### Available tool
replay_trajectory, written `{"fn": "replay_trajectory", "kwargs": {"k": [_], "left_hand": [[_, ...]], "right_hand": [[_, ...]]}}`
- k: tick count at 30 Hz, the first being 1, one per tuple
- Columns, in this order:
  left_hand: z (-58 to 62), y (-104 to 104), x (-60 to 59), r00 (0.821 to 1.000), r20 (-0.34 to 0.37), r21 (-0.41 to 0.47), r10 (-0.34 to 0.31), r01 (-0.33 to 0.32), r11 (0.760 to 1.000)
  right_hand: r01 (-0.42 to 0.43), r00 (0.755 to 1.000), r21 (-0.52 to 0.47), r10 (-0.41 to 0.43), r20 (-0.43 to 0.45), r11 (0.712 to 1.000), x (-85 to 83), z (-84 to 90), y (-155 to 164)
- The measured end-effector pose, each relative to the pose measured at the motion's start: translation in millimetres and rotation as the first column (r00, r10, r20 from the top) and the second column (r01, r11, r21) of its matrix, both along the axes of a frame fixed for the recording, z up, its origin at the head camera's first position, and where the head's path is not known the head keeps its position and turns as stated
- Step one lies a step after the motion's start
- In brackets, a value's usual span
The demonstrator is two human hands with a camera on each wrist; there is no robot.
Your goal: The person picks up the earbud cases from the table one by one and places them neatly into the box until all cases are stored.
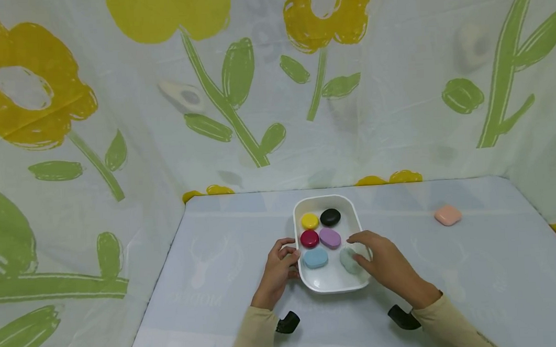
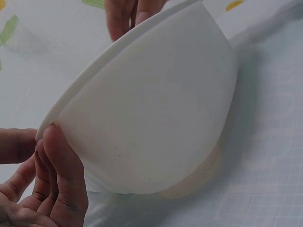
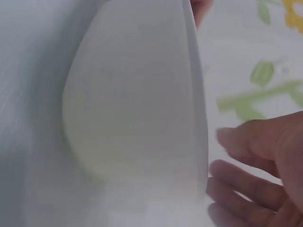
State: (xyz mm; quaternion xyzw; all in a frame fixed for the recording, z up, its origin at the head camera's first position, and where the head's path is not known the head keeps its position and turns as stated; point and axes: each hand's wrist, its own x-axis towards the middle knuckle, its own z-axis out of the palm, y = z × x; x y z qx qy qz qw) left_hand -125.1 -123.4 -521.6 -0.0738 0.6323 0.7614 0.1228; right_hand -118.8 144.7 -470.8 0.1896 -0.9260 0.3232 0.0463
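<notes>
While left hand grips tray rim, right hand seemingly pinches pale-green pebble.

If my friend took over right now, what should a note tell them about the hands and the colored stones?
Left hand: holds the white dish by its left rim.
Right hand: fingers reach over the right rim onto the pale green stone; a firm grip cannot be confirmed.
In the dish: yellow stone, black stone, red stone, purple stone, blue stone and the pale green one.
Out of the dish: pink stone, on the table to the right.
Probably left: the pink one.
</notes>
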Motion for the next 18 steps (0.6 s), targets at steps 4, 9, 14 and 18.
{"fn": "replay_trajectory", "kwargs": {"k": [4,9,14,18], "left_hand": [[-1.0,1,-0.1,1.000,0.004,-0.011,0.002,-0.002,1.000],[-0.9,1,0.3,1.000,0.004,-0.021,0.005,-0.005,1.000],[0.7,2,0.8,1.000,0.009,-0.013,0.006,-0.006,1.000],[1.4,2,0.5,1.000,0.012,0.000,0.001,-0.001,1.000]], "right_hand": [[0.069,0.993,-0.070,-0.075,-0.086,0.995,-0.7,-7.2,24],[0.146,0.978,-0.092,-0.158,-0.134,0.985,-2.6,-17.4,54],[0.217,0.960,-0.102,-0.232,-0.157,0.971,-3.7,-26.0,82],[0.278,0.951,-0.096,-0.288,-0.114,0.956,-3.8,-29.9,103]]}}
